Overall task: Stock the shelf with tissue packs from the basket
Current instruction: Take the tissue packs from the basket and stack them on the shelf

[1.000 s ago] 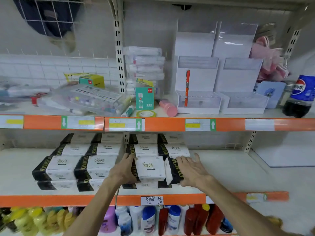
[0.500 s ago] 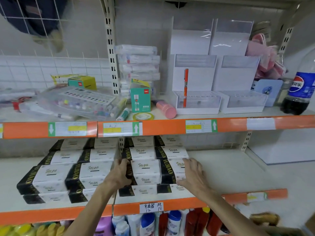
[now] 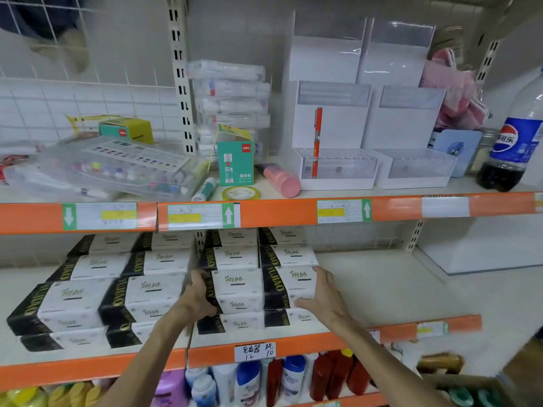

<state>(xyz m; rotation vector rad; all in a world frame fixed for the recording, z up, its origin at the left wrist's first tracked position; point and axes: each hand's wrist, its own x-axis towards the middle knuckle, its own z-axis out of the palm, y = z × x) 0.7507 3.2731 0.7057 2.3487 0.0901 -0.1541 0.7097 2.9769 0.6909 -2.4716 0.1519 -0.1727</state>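
So both hands are up at the middle shelf (image 3: 382, 289), working on the two top tissue packs at the front of the right-hand stack. The left hand (image 3: 197, 299) has its fingers (image 3: 212, 307) curled round the dark left end of the left pack (image 3: 238, 289), gripping it. The right hand (image 3: 324, 295) is flatter: its fingers lie fairly straight up the right end of the right pack (image 3: 289, 284), with the thumb along the lower front edge, pressing rather than grabbing. The two packs sit side by side, touching, on top of another layer of packs, with more rows behind them. Just beside them on the left is a second stack of packs (image 3: 73, 304), also two layers high. To the right of the hands the shelf board is bare. A handwritten label (image 3: 255, 351) is stuck on the orange edge strip below the hands, and bottles (image 3: 293, 377) stand on the shelf underneath. Up top there's a cola bottle (image 3: 517, 142) and an orange pen (image 3: 317, 142).
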